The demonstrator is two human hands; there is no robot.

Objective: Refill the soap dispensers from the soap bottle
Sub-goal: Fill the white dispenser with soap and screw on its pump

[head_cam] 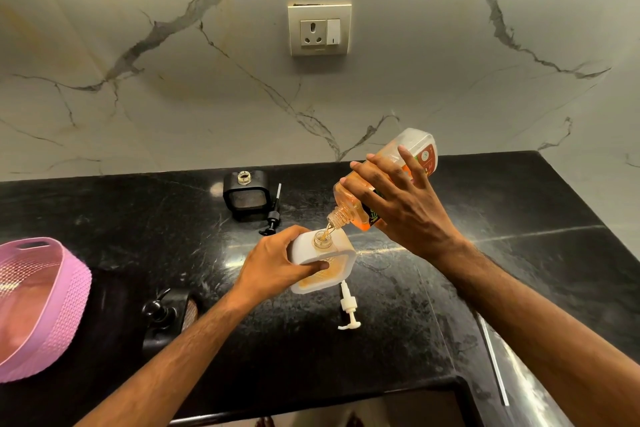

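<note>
My right hand grips a clear soap bottle of orange liquid, tipped neck-down. A thin orange stream runs from its neck into the open mouth of a white square dispenser. My left hand holds that dispenser from its left side, thumb on the front face. Orange soap shows through its front panel. Its white pump lies on the counter just in front. Farther back stands a black square dispenser with an open neck. Its black pump lies beside it on the right.
A pink woven basket sits at the left edge of the black stone counter. Another black dispenser with its pump fitted stands near my left forearm. A wall socket is set in the marble backsplash. The counter's front edge runs below my arms.
</note>
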